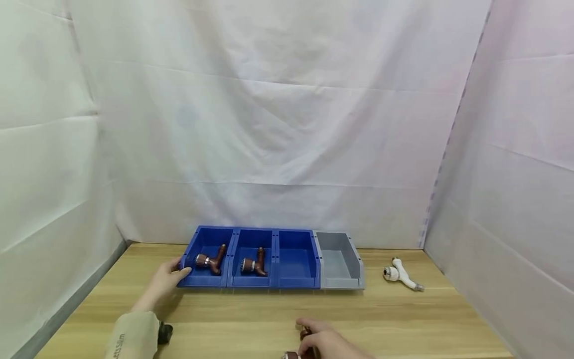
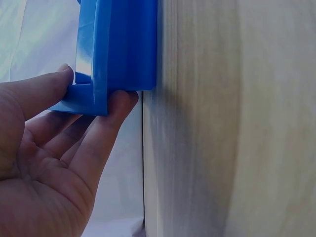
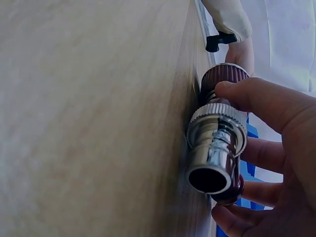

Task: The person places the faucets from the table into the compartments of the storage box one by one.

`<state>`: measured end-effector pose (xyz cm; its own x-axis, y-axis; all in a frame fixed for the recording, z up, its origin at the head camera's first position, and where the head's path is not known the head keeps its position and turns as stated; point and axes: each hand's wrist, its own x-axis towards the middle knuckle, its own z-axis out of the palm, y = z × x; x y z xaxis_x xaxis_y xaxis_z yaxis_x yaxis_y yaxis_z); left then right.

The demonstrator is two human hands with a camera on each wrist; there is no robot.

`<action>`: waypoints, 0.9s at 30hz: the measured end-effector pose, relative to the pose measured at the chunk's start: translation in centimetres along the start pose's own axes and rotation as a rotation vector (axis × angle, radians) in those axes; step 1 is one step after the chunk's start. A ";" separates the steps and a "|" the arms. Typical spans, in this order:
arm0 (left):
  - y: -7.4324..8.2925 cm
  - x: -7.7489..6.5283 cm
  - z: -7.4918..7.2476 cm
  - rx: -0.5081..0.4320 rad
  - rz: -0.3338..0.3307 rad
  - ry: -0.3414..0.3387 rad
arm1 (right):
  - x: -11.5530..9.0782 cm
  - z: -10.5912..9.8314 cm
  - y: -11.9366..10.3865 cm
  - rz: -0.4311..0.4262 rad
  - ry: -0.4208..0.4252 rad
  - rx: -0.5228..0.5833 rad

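At the near edge of the head view, my right hand (image 1: pixel 329 343) holds a brown tap (image 3: pixel 224 76) with a chrome threaded outlet. The right wrist view shows the thumb on top of the tap and fingers round its other side, low over the tabletop. My left hand (image 1: pixel 163 279) grips the left side of the leftmost blue bin (image 1: pixel 202 283), thumb on the rim and fingers beneath, as the left wrist view shows. In that bin lies a brown tap (image 1: pixel 215 262); a similar brown tap (image 1: pixel 254 267) lies in the second blue bin (image 1: pixel 251 282).
A third blue bin (image 1: pixel 298 282) and a grey bin (image 1: pixel 342 283) continue the row to the right. A white tap (image 1: pixel 403 275) lies on the wooden table (image 1: pixel 242 319), right of the bins. White cloth (image 1: pixel 269 124) hangs behind and at both sides.
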<state>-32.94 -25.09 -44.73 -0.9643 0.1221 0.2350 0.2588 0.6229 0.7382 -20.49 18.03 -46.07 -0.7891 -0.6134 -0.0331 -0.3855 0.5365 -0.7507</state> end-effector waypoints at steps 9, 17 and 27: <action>0.2 -0.1 -0.4 0.036 -0.007 -0.003 | -0.5 -0.3 -0.4 -0.076 -0.019 -0.120; 0.3 -0.1 -0.5 0.045 -0.016 -0.010 | -0.7 -0.4 -0.9 -0.017 -0.013 -0.107; 0.2 -0.1 -0.3 0.054 -0.023 -0.021 | -1.1 -0.6 -0.9 -0.034 0.013 -0.219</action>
<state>-32.74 -25.21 -44.36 -0.9710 0.1231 0.2051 0.2341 0.6663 0.7080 -19.59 18.53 -44.92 -0.7793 -0.6267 -0.0004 -0.5056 0.6292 -0.5903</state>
